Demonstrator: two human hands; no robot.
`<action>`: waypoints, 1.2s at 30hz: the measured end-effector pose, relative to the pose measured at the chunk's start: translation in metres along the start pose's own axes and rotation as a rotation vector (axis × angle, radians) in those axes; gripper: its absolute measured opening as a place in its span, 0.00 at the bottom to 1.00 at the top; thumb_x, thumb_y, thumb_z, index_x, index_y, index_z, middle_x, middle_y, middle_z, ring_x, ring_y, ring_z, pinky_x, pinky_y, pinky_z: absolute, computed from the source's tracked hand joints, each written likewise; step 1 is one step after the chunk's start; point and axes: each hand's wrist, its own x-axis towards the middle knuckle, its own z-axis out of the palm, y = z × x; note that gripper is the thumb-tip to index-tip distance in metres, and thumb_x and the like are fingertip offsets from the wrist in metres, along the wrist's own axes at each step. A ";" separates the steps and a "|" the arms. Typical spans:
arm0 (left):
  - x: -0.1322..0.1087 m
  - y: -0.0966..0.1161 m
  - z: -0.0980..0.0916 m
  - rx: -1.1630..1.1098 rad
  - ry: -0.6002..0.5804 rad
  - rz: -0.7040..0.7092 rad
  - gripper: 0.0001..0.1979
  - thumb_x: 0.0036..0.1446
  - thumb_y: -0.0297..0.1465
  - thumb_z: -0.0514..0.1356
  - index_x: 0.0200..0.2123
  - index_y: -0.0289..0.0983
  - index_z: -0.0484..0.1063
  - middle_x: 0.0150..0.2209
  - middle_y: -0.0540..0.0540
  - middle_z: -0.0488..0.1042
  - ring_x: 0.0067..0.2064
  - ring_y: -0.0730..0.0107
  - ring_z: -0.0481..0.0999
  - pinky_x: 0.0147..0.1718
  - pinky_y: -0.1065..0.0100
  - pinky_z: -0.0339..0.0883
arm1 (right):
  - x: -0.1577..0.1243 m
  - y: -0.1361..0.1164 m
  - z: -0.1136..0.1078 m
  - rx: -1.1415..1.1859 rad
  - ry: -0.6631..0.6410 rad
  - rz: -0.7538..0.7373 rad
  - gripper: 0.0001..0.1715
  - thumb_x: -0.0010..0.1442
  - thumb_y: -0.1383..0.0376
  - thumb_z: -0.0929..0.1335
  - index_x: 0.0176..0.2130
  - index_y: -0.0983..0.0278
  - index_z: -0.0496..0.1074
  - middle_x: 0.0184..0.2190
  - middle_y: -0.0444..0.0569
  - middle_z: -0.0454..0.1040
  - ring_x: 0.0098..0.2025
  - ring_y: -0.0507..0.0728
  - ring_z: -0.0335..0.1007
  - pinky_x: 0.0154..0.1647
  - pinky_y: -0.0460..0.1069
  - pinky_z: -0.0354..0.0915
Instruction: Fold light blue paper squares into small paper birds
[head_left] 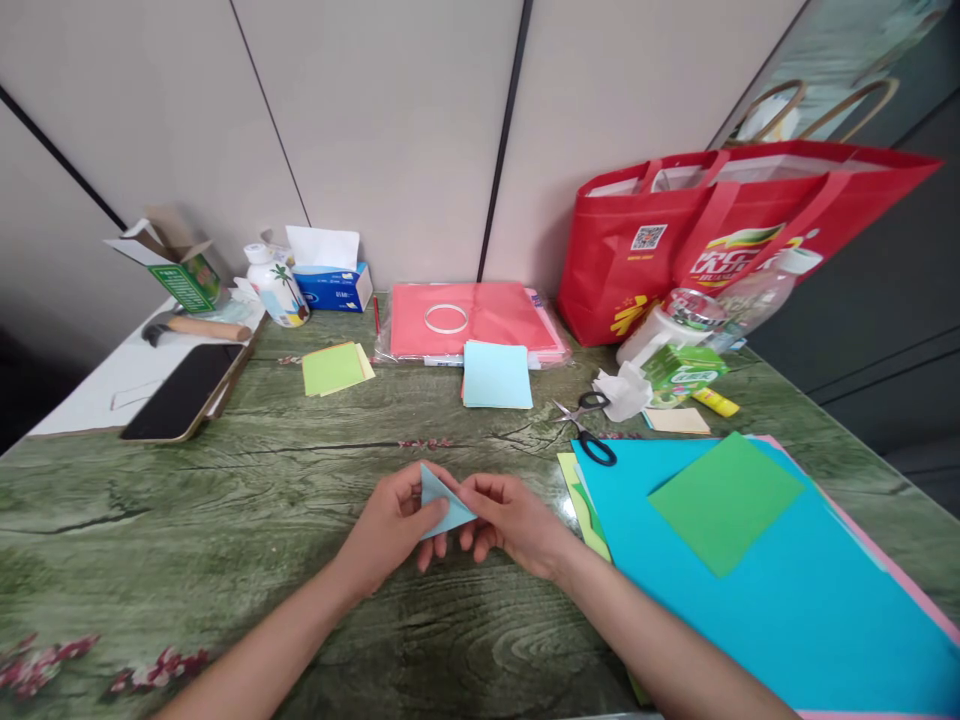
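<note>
A light blue piece of paper [445, 508], folded into a triangle, is held above the table between both hands. My left hand [397, 525] grips its left side, the thumb lying across the face and the fingers behind. My right hand [510, 520] pinches the paper near its right corner with thumb and index finger; the other fingers curl below. Beyond the hands lies a stack of light blue square sheets [497, 376]. Scissors [594, 430] with black handles lie to the right, partly over a large blue sheet [720, 620].
A green square sheet [726, 503] lies on the blue one. At the back are a pink paper pack [480, 320], a tissue box [330, 285] and a red bag [637, 240]. Yellow-green squares [332, 370], a phone [184, 392] and a hammer [199, 326] lie on the left.
</note>
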 end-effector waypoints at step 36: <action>0.002 -0.006 0.004 -0.063 0.073 -0.018 0.14 0.46 0.37 0.65 0.22 0.36 0.65 0.15 0.51 0.70 0.16 0.75 0.67 0.13 0.74 0.62 | 0.000 -0.006 0.001 -0.132 0.078 -0.155 0.24 0.42 0.48 0.74 0.24 0.65 0.68 0.20 0.39 0.67 0.23 0.47 0.62 0.26 0.45 0.62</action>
